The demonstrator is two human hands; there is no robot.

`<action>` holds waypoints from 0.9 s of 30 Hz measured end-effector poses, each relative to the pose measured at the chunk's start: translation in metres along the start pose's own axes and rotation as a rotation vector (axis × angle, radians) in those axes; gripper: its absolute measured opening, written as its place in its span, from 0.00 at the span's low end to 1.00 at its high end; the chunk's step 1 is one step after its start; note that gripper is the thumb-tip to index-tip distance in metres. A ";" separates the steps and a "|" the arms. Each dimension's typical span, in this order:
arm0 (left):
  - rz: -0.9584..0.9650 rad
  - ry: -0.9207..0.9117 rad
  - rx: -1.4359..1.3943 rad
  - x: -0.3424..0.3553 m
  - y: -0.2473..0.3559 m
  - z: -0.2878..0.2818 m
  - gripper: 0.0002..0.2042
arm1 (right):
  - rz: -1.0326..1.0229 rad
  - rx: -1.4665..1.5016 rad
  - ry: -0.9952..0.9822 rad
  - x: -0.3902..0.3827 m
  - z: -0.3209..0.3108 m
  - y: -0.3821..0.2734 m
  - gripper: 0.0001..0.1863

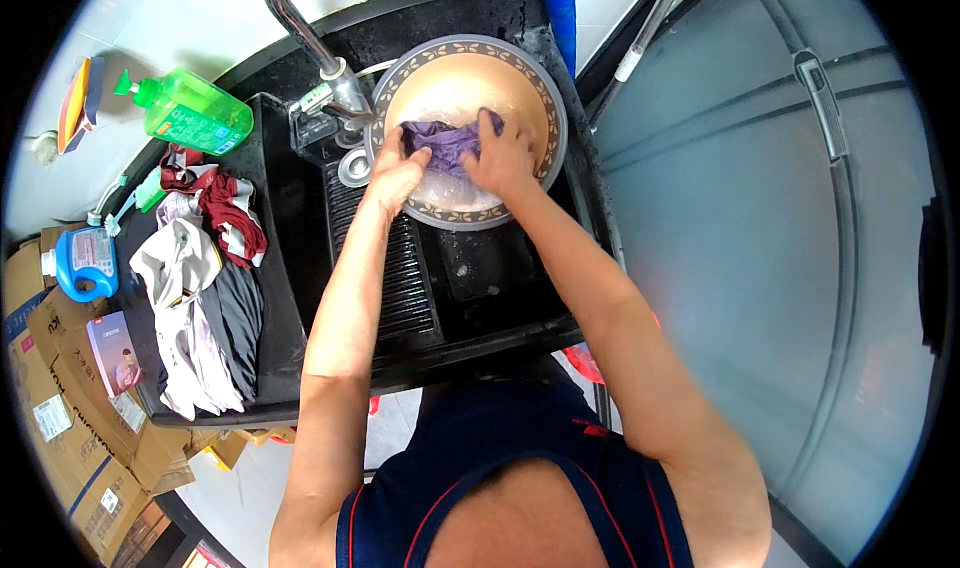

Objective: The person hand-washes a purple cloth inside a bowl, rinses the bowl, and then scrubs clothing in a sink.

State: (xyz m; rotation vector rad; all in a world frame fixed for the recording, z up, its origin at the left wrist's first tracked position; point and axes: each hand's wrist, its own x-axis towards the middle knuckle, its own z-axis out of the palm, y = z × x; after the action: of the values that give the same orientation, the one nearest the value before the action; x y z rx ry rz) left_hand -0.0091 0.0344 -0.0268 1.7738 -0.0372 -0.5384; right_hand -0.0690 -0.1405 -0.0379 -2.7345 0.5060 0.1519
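Purple cloth (445,146): inside patterned-rim basin (553,118), amid suds (455,190). Left hand (398,175), right hand (507,158): both grasping cloth. Chrome tap (345,86): just left of basin. Clothes pile (185,288): farther left of basin.

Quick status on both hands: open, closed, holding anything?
Left hand: closed, holding the left end of the purple cloth in the basin.
Right hand: closed, holding the same cloth's right end.
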 end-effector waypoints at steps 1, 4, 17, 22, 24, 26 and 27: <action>-0.075 0.000 -0.007 -0.001 0.005 0.002 0.38 | -0.027 -0.016 -0.061 -0.015 -0.010 -0.010 0.43; -0.238 -0.011 -0.115 -0.003 0.014 0.023 0.41 | 0.034 0.016 -0.201 -0.011 0.005 -0.023 0.52; -0.291 -0.421 -1.086 0.058 -0.055 0.009 0.13 | -0.192 0.892 0.108 -0.040 -0.008 -0.087 0.14; -0.179 -0.432 -1.097 0.058 -0.069 0.014 0.12 | -0.177 0.618 0.047 -0.025 -0.003 -0.086 0.14; -0.162 -0.554 -1.119 0.054 -0.070 0.013 0.13 | -0.184 0.501 0.075 -0.021 -0.010 -0.084 0.16; -0.141 -0.682 -1.138 0.050 -0.064 0.012 0.13 | -0.121 0.403 0.090 -0.006 -0.017 -0.077 0.18; -0.232 -0.480 -1.163 0.026 -0.025 0.032 0.13 | -0.043 0.369 0.080 0.011 -0.014 -0.066 0.19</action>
State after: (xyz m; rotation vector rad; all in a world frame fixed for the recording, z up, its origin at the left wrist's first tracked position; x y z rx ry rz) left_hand -0.0048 0.0041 -0.0645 0.4979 0.1291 -0.9028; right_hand -0.0338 -0.0915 -0.0058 -2.3949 0.4466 -0.0583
